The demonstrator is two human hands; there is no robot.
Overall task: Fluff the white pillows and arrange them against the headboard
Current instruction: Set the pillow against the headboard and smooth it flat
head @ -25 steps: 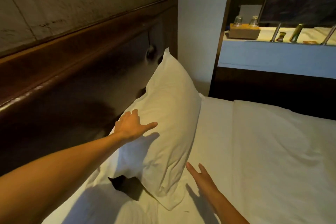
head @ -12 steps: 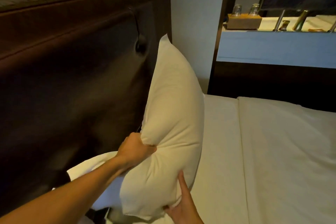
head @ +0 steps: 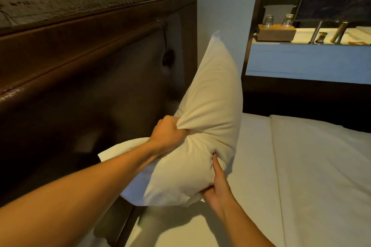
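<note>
A white pillow (head: 210, 106) is held up off the bed, standing on end beside the dark padded headboard (head: 90, 90). My left hand (head: 168, 133) is clenched on a bunch of its cover along the left edge. My right hand (head: 217, 186) grips the pillow's lower right side, with the index finger pressed up into the fabric. The pillow's top corner points up toward the pale wall. A loose flap of its cover hangs behind my left forearm.
The white bed sheet (head: 301, 176) stretches to the right. A reading lamp (head: 167, 59) hangs on the headboard. Beyond the bed stands a light counter (head: 309, 60) with a wooden tray (head: 276, 33) holding two upturned glasses.
My left hand went from lying flat on the pillow to gripping it. My right hand came up under it, and both have lifted the pillow off the mattress.
</note>
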